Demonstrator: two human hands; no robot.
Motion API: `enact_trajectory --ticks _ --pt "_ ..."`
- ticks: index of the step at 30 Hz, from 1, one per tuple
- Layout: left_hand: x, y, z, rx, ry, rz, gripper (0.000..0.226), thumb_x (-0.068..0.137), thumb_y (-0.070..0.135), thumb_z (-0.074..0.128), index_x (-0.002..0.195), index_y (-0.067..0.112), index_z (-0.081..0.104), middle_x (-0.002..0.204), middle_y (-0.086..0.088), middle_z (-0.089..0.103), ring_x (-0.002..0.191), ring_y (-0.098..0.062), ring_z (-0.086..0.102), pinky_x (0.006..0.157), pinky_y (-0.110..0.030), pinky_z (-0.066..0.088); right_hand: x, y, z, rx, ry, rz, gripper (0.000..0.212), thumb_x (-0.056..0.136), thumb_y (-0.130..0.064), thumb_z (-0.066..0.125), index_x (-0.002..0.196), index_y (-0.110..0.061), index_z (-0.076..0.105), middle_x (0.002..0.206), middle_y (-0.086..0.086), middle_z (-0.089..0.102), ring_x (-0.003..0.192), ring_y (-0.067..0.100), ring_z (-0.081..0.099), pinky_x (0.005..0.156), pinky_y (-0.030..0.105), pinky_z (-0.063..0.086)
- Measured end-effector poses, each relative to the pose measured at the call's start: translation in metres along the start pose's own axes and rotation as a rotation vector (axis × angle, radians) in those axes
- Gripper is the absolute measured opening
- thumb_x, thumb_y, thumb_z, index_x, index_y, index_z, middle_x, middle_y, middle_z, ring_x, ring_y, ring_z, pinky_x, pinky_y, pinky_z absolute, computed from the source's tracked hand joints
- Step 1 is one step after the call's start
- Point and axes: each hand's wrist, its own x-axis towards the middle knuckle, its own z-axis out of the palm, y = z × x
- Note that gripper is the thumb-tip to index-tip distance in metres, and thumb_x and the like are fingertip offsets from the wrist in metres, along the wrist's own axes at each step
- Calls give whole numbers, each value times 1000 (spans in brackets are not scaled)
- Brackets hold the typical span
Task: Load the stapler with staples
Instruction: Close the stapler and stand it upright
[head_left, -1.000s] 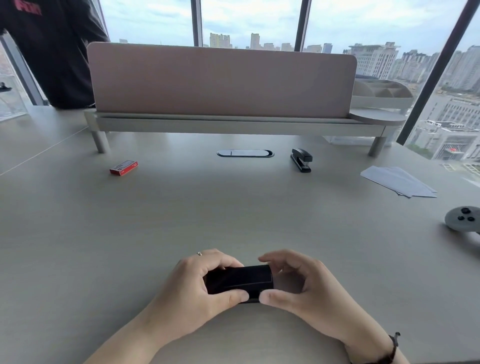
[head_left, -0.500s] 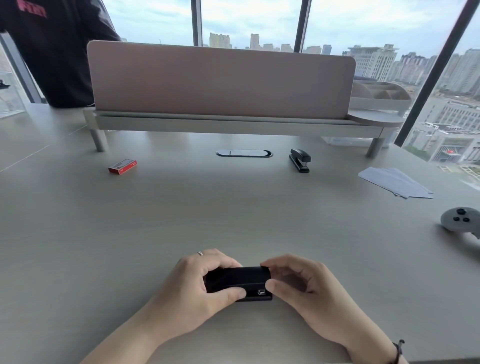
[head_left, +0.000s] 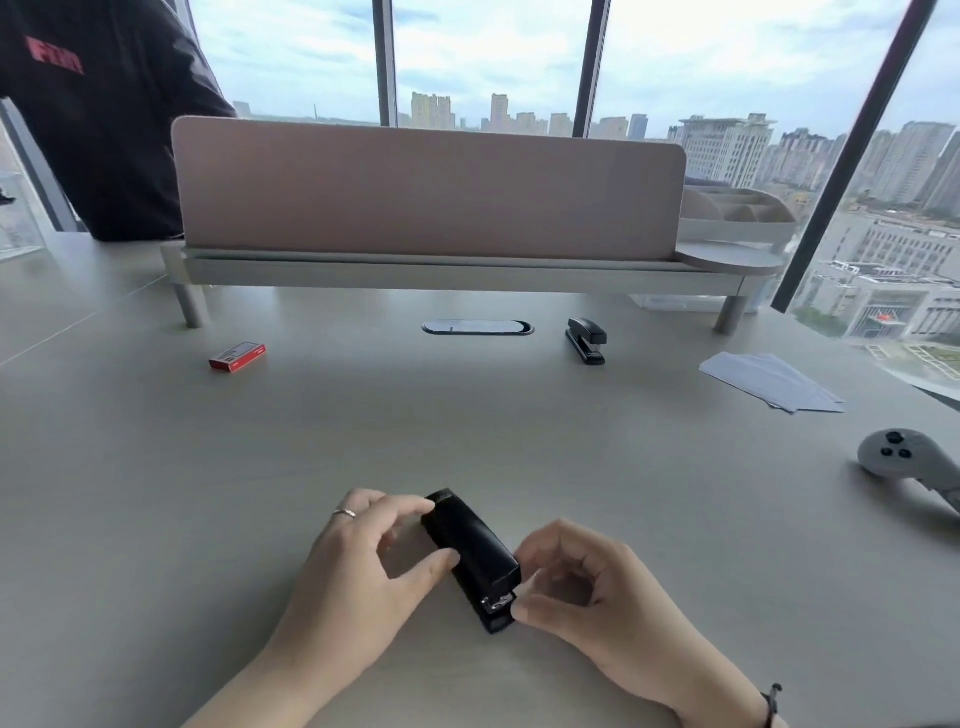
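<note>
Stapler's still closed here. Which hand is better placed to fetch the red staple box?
Left. The staple box lies far left on the desk, on the left hand side; the right hand would have to cross over the stapler.

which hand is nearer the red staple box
Left. The left hand is on the near stapler, on the same side of the desk as the red staple box, which lies far ahead. The right hand is farther right.

Black stapler (head_left: 470, 553) flat on worktop (head_left: 156, 467), closed, lying diagonally. Left hand (head_left: 363, 566) pinching its side; right hand (head_left: 587, 597) touching near end. Red staple box (head_left: 237, 356) well apart, far left.
</note>
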Motion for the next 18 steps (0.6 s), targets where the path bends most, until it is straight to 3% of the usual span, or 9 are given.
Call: enact_trajectory --ticks 2,4,7,9,12,18 --pt "-1 0 -1 3 -52 -3 41 73 42 83 111 39 68 91 19 69 99 6 59 77 -3 42 0 0 -2 -28 -31 15 26 72 -15 79 92 -29 69 81 -9 72 70 25 66 68 39 53" --pt "-3 1 -2 -31 -171 5 51 75 47 79 123 45 60 105 27 69 107 10 58 89 -7 43 0 -3 -2 -55 -71 23 33 73 -9 78 97 -31 69 81 -14 71 65 6 62 66 23 49" --pt "-5 3 -2 13 -358 29 81 69 60 73 140 55 35 130 37 54 123 16 45 103 -14 37 0 -7 -1 -153 -92 21 43 73 -10 76 102 -39 66 89 -20 72 71 -3 63 69 9 47" --pt "-3 3 -2 62 -402 53 91 64 62 72 142 59 25 134 39 47 126 19 40 104 -15 36 2 -9 1 -205 -88 7 48 74 -15 77 101 -50 58 101 -23 70 78 -5 63 71 5 46" --pt "4 3 1 93 -410 88 90 65 59 74 139 62 24 127 34 52 120 20 42 100 -12 38 6 -10 3 -273 -74 -33 57 75 -21 75 103 -61 44 108 -26 65 81 -5 61 71 5 44" --pt "31 4 20 59 -374 111 91 67 55 76 145 48 31 111 23 65 109 5 57 99 -24 46 24 2 -6 -312 -43 -39 61 79 -19 68 131 -43 48 104 -19 71 88 -3 62 74 5 44"
